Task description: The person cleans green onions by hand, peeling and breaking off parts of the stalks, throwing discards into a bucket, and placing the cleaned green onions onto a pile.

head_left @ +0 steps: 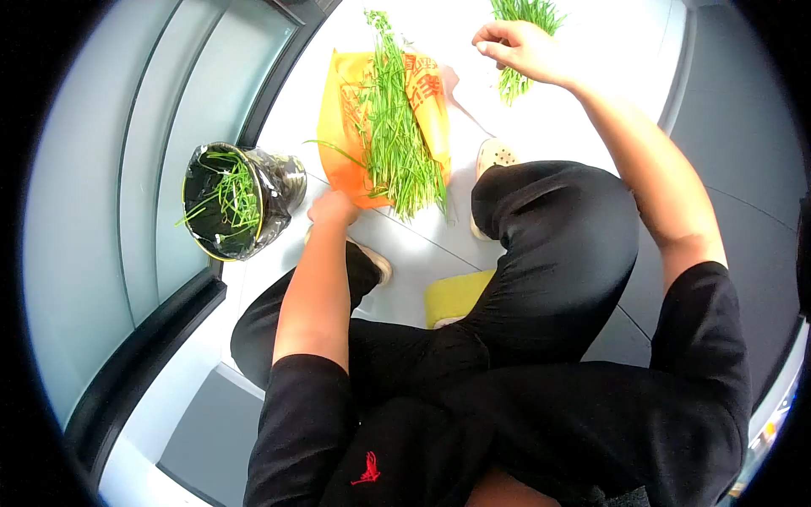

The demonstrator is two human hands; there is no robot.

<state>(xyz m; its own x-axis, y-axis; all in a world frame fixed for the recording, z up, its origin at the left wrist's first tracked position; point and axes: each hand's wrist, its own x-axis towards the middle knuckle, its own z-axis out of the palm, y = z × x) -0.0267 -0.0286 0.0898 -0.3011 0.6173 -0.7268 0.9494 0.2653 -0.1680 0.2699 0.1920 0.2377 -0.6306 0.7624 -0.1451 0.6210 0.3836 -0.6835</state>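
Observation:
Long green stalks [393, 127] lie in a bundle on an orange bag [338, 144] with red lettering, spread on the floor. My left hand [332, 208] is by the bag's lower left edge, its fingers curled closed; what they hold, if anything, is hidden. My right hand [519, 51] is above a second green bunch [513, 84] at the upper right, its fingers bent inward toward the thumb. Whether anything is between those fingers is too small to tell. Green scraps [236, 198] lie in a bin [279, 182] lined with a black bag, to the left of my left hand.
A yellow-green seat [456, 297] shows beneath my legs. My feet in beige clogs [497, 155] rest on the tiled floor [414, 245]. Glass panels with a black frame [160, 338] stand at the left, and a dark grey surface [743, 152] runs along the right.

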